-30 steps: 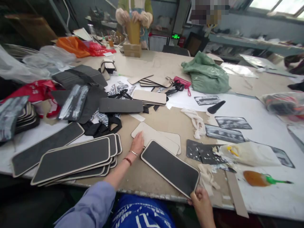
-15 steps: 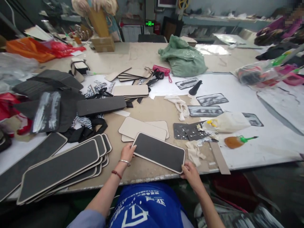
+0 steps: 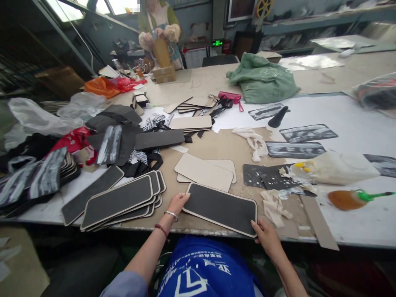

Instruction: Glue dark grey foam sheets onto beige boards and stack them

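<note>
A dark rounded-corner panel with a pale border (image 3: 220, 209) is held flat and slightly tilted above the table's front edge. My left hand (image 3: 178, 203) pinches its left end, thumb on top. At its lower right corner, my right hand (image 3: 266, 233) grips it the same way. Just behind lie two beige panels, the upper one (image 3: 202, 171) crossing the lower one (image 3: 227, 167). To the left of my left hand is a stack of similar dark, pale-edged panels (image 3: 119, 200).
White-smeared dark pieces (image 3: 295, 149), a glue-crusted pale container (image 3: 343, 167) and an amber bottle with green nozzle (image 3: 348, 199) lie right. Straps and a plain dark panel (image 3: 159, 139) are left. A green bag (image 3: 262, 78) sits behind; a person (image 3: 161, 29) works at the far table.
My view has swung left, so the scene sits further right and more of the left side shows. Both hands keep hold of the same panel.
</note>
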`<state>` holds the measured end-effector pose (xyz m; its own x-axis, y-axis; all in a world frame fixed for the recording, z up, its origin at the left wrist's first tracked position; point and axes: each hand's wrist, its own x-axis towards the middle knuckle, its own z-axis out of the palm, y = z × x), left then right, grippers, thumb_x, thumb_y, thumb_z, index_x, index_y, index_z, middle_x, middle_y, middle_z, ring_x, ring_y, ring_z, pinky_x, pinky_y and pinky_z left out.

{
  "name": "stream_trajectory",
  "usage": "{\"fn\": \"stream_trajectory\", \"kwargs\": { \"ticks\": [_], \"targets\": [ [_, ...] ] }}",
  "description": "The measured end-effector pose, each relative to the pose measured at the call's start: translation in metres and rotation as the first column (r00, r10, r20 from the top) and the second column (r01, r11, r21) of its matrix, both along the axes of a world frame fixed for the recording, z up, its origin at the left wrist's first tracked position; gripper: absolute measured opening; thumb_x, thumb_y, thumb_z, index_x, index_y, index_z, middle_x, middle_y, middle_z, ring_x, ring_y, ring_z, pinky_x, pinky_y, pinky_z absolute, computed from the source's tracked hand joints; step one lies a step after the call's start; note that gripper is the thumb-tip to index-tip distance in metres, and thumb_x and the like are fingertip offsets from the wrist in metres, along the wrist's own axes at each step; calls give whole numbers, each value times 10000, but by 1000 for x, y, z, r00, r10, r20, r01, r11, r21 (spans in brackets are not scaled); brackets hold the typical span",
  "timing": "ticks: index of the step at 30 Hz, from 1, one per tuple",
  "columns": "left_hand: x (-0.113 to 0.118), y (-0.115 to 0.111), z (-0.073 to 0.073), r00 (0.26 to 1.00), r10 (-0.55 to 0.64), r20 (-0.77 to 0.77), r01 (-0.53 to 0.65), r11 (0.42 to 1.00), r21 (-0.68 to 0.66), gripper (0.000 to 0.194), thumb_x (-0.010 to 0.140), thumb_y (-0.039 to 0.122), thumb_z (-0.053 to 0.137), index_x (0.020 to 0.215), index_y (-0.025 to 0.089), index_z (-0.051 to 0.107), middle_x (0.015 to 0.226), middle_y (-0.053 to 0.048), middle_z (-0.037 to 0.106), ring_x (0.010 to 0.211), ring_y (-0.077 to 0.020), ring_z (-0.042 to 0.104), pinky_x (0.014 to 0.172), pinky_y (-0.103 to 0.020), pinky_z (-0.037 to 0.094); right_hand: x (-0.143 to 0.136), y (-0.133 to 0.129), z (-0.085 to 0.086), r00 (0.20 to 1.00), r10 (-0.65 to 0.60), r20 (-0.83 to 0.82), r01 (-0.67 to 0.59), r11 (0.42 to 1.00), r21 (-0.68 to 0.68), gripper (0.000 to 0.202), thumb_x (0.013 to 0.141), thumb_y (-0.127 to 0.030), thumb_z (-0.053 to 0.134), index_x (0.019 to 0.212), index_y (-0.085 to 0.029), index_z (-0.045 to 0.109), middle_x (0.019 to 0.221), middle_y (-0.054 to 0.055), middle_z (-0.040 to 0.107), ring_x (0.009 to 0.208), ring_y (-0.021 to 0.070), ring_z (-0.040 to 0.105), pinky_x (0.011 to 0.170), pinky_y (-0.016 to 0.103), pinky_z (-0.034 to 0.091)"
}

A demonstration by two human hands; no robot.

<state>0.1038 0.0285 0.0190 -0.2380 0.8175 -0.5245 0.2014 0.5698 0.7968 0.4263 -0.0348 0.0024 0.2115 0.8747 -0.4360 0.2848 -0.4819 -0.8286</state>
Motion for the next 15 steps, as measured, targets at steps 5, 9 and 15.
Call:
{"fn": "stream_trajectory", "kwargs": {
  "ticks": [5, 9, 15],
  "targets": [
    [6, 14, -6, 999, -7, 34, 6, 999, 37, 287, 606, 421, 631, 603, 151, 533, 552, 0, 566, 582, -157, 540, 522, -249, 424, 2, -2, -2, 1000, 21, -17, -21, 1000, 0, 325, 590, -524, 554, 568, -209, 478, 509, -38, 462, 432, 137, 454, 347, 262, 378],
    [9, 5, -8, 999, 33, 2, -33, 997, 67, 257, 629, 410, 604, 621, 159, 551, 564, -1, 576, 644, -175, 550, 561, -257, 431, 4, -2, -5, 998, 58, 21, -57, 998, -39, 349, 608, -551, 526, 564, -212, 455, 490, -48, 458, 388, 129, 454, 389, 278, 389],
    [3, -9, 4, 999, 37, 18, -38, 997, 69, 316, 632, 455, 586, 698, 147, 584, 626, -12, 607, 687, -188, 564, 631, -279, 448, 3, 0, 10, 996, 61, -60, -66, 994, -83, 388, 612, -589, 531, 580, -211, 450, 510, -49, 443, 435, 133, 463, 397, 277, 406]
  ]
}}
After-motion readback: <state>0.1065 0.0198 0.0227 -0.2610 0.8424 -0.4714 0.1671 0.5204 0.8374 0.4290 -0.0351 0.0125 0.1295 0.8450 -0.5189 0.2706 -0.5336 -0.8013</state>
